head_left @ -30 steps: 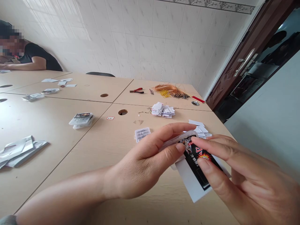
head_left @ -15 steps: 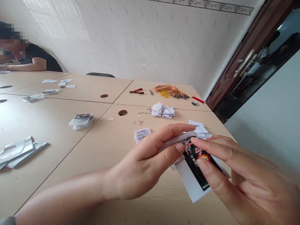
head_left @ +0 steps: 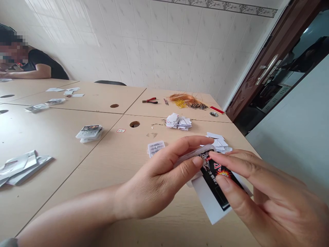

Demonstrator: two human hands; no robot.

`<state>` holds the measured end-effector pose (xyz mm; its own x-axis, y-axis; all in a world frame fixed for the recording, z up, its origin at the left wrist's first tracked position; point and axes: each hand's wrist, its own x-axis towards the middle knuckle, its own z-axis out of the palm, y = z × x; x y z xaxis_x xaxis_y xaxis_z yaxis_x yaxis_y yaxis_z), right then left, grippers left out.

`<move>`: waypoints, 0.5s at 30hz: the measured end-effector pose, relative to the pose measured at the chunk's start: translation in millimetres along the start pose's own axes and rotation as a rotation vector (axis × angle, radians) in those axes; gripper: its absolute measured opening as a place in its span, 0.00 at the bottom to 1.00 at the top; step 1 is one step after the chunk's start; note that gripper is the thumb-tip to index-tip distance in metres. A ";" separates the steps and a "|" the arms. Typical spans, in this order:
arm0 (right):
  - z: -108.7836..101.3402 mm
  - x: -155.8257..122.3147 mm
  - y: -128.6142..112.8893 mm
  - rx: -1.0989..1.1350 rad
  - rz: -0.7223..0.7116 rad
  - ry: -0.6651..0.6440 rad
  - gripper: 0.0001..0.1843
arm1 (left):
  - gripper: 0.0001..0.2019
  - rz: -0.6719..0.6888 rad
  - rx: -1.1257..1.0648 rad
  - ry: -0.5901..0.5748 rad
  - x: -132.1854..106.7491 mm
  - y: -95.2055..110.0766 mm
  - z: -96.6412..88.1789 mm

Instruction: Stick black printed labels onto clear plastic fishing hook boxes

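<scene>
My left hand (head_left: 164,178) is closed around a clear plastic box (head_left: 195,151), its thumb pressing on top near the corner. Against that box lies a black printed label (head_left: 215,188) with red lettering and a bright burst, partly on a white paper piece (head_left: 207,200). My right hand (head_left: 262,185) pinches the label between thumb and forefinger. Its other fingers are partly hidden behind the paper. Just beyond my left hand, a small clear compartment box (head_left: 156,148) with dark pieces inside sits on the table.
Stacked white cards (head_left: 178,121) and loose white papers (head_left: 218,141) lie beyond my hands. Pliers (head_left: 149,101) and a bundle of orange strands (head_left: 187,99) are at the back. Clear boxes (head_left: 89,133) and grey-white packets (head_left: 25,166) lie left. A person (head_left: 38,63) sits far left.
Both hands stay almost still on the box and label. The label and paper have shifted very slightly. The seated person's head has moved a little.
</scene>
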<state>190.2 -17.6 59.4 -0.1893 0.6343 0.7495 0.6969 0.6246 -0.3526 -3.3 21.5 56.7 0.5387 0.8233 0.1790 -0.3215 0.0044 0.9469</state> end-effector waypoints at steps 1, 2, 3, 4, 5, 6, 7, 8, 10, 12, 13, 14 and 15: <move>0.6 1.2 0.2 0.007 -0.006 -0.001 0.11 | 0.11 0.002 0.000 0.003 -0.1 -0.3 -0.2; 1.2 2.7 0.3 0.009 -0.010 -0.009 0.11 | 0.11 0.003 -0.002 0.006 -0.4 -0.5 -0.3; 1.7 4.1 0.5 0.002 -0.009 -0.022 0.12 | 0.11 0.002 -0.002 0.010 -0.6 -0.4 -0.3; 1.9 5.2 0.7 -0.009 -0.006 -0.042 0.12 | 0.12 0.002 -0.001 0.012 -0.9 -0.2 -0.2; 1.8 5.8 0.9 -0.017 -0.015 -0.045 0.12 | 0.12 0.002 0.002 0.013 -1.1 0.1 0.0; 1.4 5.9 1.1 -0.023 -0.020 -0.052 0.13 | 0.12 0.004 0.007 0.013 -1.3 0.5 0.3; 0.7 5.5 1.2 -0.029 -0.032 -0.044 0.13 | 0.12 0.006 0.013 0.014 -1.4 0.8 0.6; 0.0 4.7 1.3 -0.039 -0.029 -0.058 0.13 | 0.12 0.008 0.014 0.015 -1.3 1.1 1.0; -0.8 3.2 1.2 -0.058 -0.028 -0.064 0.12 | 0.12 0.014 0.007 0.014 -0.7 1.3 1.6; 0.0 2.9 0.9 -0.068 0.002 -0.076 0.12 | 0.13 0.015 -0.012 0.007 0.3 1.2 2.0; 0.9 3.2 0.6 -0.069 0.004 -0.066 0.12 | 0.13 0.016 -0.021 -0.001 0.8 1.0 2.0; 1.8 3.7 0.4 -0.072 0.012 -0.062 0.12 | 0.13 0.017 -0.028 -0.007 1.2 0.7 1.9; 2.6 4.2 0.1 -0.079 0.015 -0.055 0.12 | 0.13 0.017 -0.030 -0.011 1.4 0.4 1.7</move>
<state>187.6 -13.6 61.0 -0.2146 0.6689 0.7117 0.7518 0.5783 -0.3168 -1.3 21.7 57.8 0.5416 0.8169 0.1983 -0.3537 0.0075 0.9353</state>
